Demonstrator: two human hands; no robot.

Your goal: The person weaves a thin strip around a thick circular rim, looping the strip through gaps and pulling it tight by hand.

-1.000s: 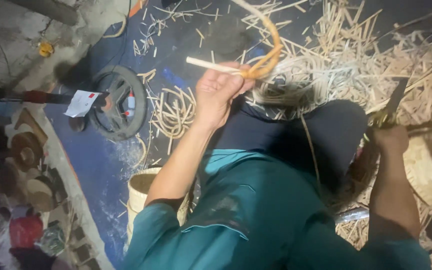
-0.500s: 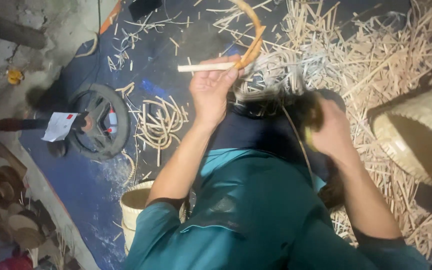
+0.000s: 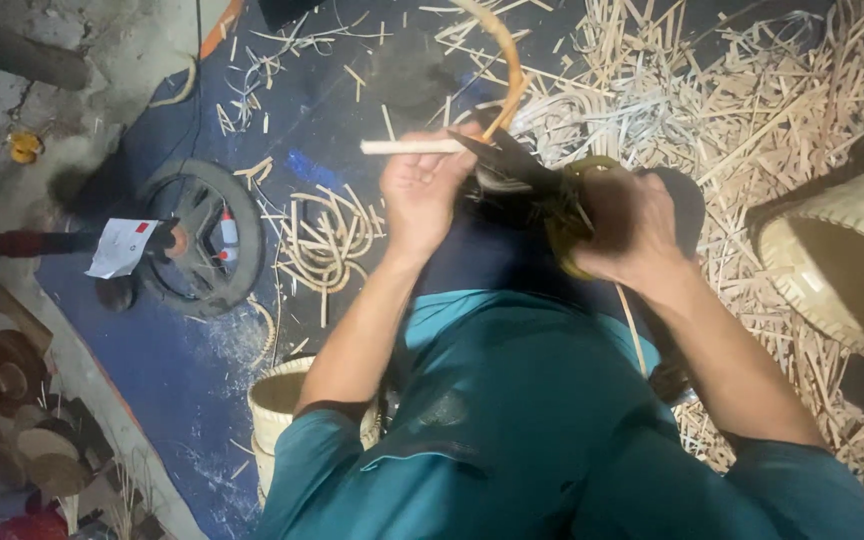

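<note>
My left hand point(image 3: 422, 195) is closed around a bent cane point(image 3: 505, 75) whose pale straight end point(image 3: 412, 147) sticks out to the left, while the orange-brown rest arcs upward. My right hand point(image 3: 620, 222) grips a dark-bladed cutting tool point(image 3: 512, 165) with a yellow-green handle. The blade tip lies against the cane right beside my left hand. Both hands meet over my dark lap, above my teal shirt point(image 3: 512, 430). The tool's handle is mostly hidden by my fingers.
Bamboo splints point(image 3: 752, 110) litter the floor at the upper right. A large woven basket point(image 3: 832, 250) lies at the right and a small pale basket point(image 3: 277, 400) by my left elbow. A dark wheel point(image 3: 202, 235) with a paper tag point(image 3: 122, 247) and loose cane coils point(image 3: 327, 240) lie at the left.
My right hand has come in from the far right to the middle and brought the cutting tool against the cane. My left hand kept its hold on the cane.
</note>
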